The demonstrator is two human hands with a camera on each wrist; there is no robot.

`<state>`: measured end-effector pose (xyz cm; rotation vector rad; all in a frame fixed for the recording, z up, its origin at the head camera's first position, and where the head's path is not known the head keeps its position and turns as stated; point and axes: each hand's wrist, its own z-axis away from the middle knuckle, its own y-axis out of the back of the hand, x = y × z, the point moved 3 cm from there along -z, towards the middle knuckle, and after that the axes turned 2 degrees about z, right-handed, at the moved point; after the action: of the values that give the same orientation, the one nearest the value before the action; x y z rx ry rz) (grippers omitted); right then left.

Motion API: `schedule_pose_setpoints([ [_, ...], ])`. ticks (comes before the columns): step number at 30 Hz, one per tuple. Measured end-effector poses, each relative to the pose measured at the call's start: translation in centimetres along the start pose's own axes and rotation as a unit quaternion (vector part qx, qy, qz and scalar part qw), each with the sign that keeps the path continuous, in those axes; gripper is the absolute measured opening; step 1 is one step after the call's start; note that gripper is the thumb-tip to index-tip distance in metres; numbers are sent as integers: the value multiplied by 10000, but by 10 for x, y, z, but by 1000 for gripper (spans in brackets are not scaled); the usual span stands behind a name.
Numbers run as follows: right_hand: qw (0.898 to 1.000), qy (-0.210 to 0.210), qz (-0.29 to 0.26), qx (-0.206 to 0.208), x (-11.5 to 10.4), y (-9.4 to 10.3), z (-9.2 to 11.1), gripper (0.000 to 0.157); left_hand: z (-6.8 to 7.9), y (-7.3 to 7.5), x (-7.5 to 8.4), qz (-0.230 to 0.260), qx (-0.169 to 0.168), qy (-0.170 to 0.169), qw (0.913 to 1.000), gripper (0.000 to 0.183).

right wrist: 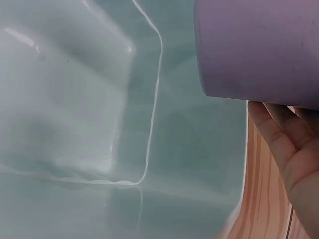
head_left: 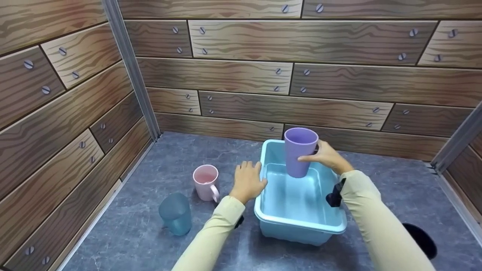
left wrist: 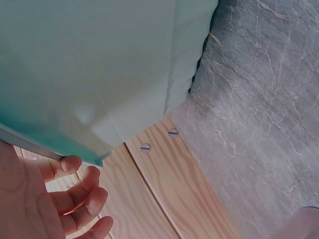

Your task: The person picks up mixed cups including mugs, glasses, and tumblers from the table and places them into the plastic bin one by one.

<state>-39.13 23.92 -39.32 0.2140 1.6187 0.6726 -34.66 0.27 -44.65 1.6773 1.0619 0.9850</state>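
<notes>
My right hand grips a tall purple cup from its right side, thumb at the front. The cup is nearly upright, mouth up, over the far part of a light blue plastic basin. Its smooth side shows in the right wrist view, fingers on its lower edge there. At the basin's left rim rests my left hand, thumb over the edge and the other fingers loosely bent outside it. In the left wrist view, fingertips lie right at the rim and the thumb is hidden.
Left of the basin stand a pink mug, handle toward the basin, and a translucent blue cup nearer me. A black rounded object lies at the right, partly behind my right sleeve. Wood-patterned walls enclose the grey marbled surface.
</notes>
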Motion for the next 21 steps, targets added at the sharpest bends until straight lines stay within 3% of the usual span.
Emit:
schedule_pose_setpoints([
  [21,10000,-73,-45,29,3,-8,-2,88,0,0,2,-60,40,21,10000,43],
])
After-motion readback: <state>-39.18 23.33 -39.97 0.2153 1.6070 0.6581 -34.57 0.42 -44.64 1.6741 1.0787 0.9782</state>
